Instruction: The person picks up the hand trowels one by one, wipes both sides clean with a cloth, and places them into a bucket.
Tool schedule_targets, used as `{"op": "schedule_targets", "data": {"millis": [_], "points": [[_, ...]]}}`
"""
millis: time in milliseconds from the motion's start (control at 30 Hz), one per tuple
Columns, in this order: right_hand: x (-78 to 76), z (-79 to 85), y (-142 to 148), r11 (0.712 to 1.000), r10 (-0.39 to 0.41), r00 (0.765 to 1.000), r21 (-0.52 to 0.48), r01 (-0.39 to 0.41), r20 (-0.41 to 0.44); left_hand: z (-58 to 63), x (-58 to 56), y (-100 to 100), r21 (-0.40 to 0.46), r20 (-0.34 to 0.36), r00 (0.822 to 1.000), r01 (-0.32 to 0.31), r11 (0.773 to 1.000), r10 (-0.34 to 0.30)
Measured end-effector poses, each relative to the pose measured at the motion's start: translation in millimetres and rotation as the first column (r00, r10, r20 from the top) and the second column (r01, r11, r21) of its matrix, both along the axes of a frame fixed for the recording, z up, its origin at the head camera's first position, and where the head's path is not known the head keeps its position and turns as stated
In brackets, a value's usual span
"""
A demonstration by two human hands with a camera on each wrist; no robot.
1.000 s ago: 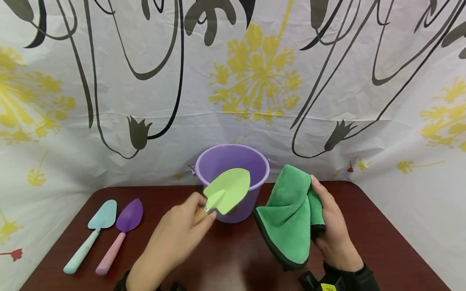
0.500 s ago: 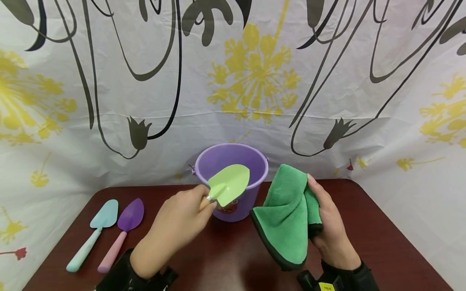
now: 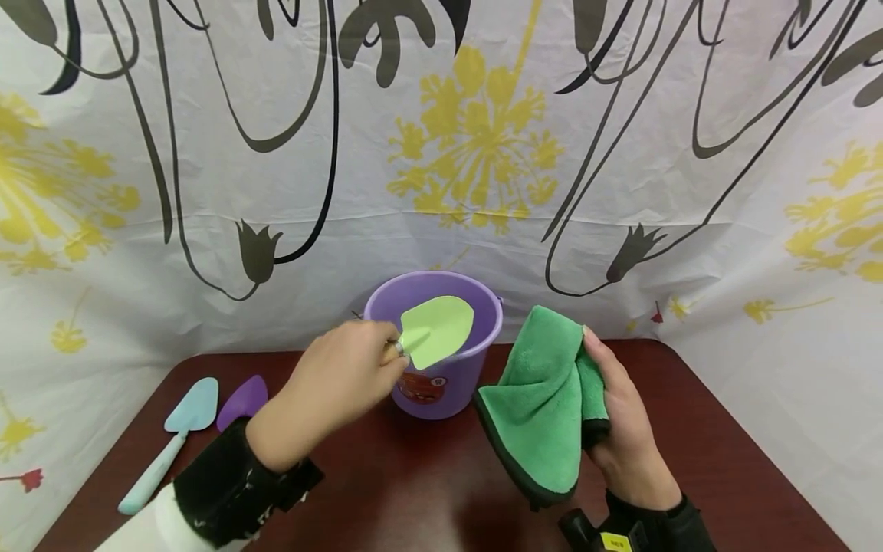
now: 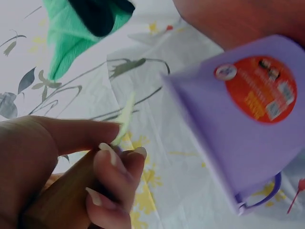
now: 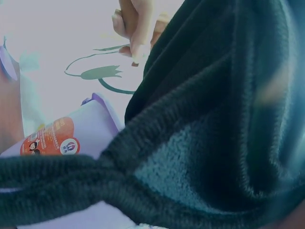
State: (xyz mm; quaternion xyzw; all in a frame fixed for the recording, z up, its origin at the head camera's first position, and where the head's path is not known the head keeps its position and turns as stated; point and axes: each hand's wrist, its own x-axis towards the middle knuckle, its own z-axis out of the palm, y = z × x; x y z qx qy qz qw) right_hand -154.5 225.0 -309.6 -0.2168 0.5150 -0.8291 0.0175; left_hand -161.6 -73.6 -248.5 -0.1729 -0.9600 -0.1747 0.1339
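My left hand (image 3: 345, 376) grips a small garden trowel by its wooden handle (image 4: 66, 195), fingers curled round it. The trowel's light green blade (image 3: 438, 331) is over the near rim of a purple bucket (image 3: 441, 387). From the left wrist view the blade looks edge-on and thin. To the right, my right hand (image 3: 631, 429) holds a folded green cloth (image 3: 541, 406) with dark edging, thumb against its side. The cloth hangs beside the bucket, apart from the trowel. In the right wrist view the cloth's dark trim (image 5: 128, 138) hides most of that hand.
A light blue trowel (image 3: 193, 406) lies on the dark red table (image 3: 717, 460) at the left. Next to it is a purple trowel (image 3: 244, 400), its handle hidden behind my left forearm. A patterned white curtain (image 3: 414, 192) hangs close behind the bucket.
My left hand has moved up and forward with the green trowel, and its blade has come further over the bucket. The left forearm now covers the purple trowel's handle. My right hand hardly moves.
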Motion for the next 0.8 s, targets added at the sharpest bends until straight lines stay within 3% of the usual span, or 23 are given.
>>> {"op": "schedule_targets", "data": {"millis": [233,367,433,600,800], "points": [[0.6,1.4,0.0,1.0,-0.024,1.0,-0.015,0.024,0.016,14.9,-27.6,4.9,-0.078,0.081,0.997,-0.003,0.997,0.01],[-0.3,0.3,1.9,1.0,0.014,0.999,0.002,-0.014,-0.035,14.1,-42.8,5.7,-0.127,0.081,0.996,-0.021,0.992,0.031],[0.2,0.3,2.7,1.0,-0.007,0.999,0.022,0.007,-0.034,12.9,-49.7,6.3,-0.156,0.062,0.997,-0.027,0.987,0.037],[1.9,1.3,3.7,0.994,-0.081,0.997,0.072,0.08,0.011,11.9,-62.6,12.0,-0.19,0.046,0.998,-0.024,0.981,0.033],[0.2,0.2,4.1,0.994,-0.075,0.995,0.086,0.069,0.061,9.8,-71.8,21.5,-0.176,0.067,0.997,-0.016,0.984,0.029]]}}
